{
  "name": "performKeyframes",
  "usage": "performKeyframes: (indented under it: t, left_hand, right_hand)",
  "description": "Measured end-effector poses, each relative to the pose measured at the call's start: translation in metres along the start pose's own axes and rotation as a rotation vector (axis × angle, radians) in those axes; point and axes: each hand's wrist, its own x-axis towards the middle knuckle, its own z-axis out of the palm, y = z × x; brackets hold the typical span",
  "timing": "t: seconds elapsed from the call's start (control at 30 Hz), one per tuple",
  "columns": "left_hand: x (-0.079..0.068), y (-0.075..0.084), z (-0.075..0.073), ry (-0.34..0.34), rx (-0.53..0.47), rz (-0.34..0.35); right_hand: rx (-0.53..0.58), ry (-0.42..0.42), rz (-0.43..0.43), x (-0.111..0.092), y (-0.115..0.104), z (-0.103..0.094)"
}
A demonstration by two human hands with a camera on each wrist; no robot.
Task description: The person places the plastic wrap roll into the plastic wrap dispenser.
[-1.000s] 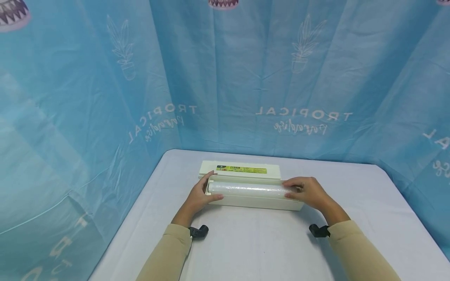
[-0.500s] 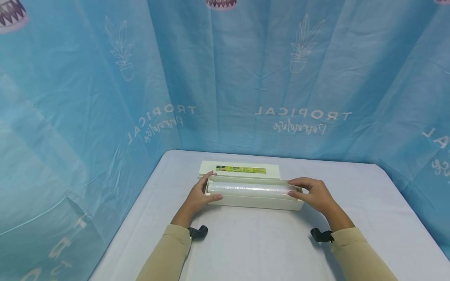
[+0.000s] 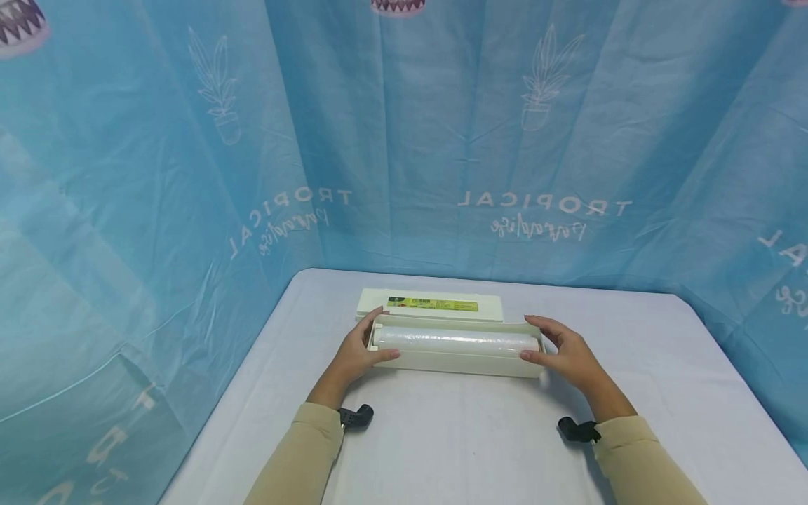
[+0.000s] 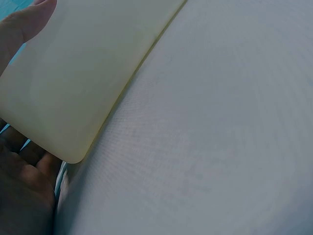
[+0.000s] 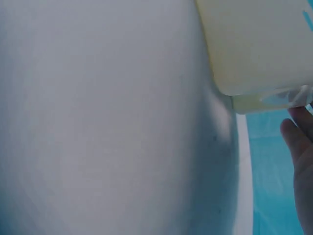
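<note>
A long cream plastic cling film box (image 3: 454,363) lies lidless across the table, with a clear, shiny roll of cling film (image 3: 454,341) inside. My left hand (image 3: 355,354) grips the box's left end, its thumb along the front wall and its fingers round the back corner. At the opposite end, my right hand (image 3: 566,351) spans the box with the thumb on the front wall and the fingers at the back rim. The right wrist view has the box's end corner (image 5: 264,49) with fingertips (image 5: 288,128) beside it; in the left wrist view the front wall (image 4: 83,73) fills the upper left.
Right behind the box lies its cream lid (image 3: 372,301), bearing a yellow-green label (image 3: 432,304). A white cloth covers the table (image 3: 467,435). Blue printed curtains (image 3: 404,140) hang along the back and sides.
My right hand has moved right, off the roll's right end, and its thumb and fingers have spread around the box's right end. The left hand has stayed in place.
</note>
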Motion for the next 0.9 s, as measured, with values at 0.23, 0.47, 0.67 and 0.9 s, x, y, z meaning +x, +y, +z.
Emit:
performKeyframes:
  t: [0.23, 0.47, 0.67, 0.9]
  left_hand:
    - [0.001, -0.001, 0.001, 0.004, -0.02, -0.01]
    - [0.001, 0.001, 0.0, 0.014, -0.003, -0.018]
    - [0.001, 0.001, 0.0, 0.002, -0.012, -0.001]
    - [0.001, 0.0, 0.0, 0.0, 0.006, 0.005]
  right_hand:
    - [0.084, -0.05, 0.001, 0.001, 0.005, 0.002]
    - [0.108, -0.143, 0.069, 0.006, 0.01, 0.003]
    - [0.15, -0.164, 0.1, 0.008, 0.012, 0.005]
    - [0.186, -0.143, 0.119, 0.005, 0.014, 0.008]
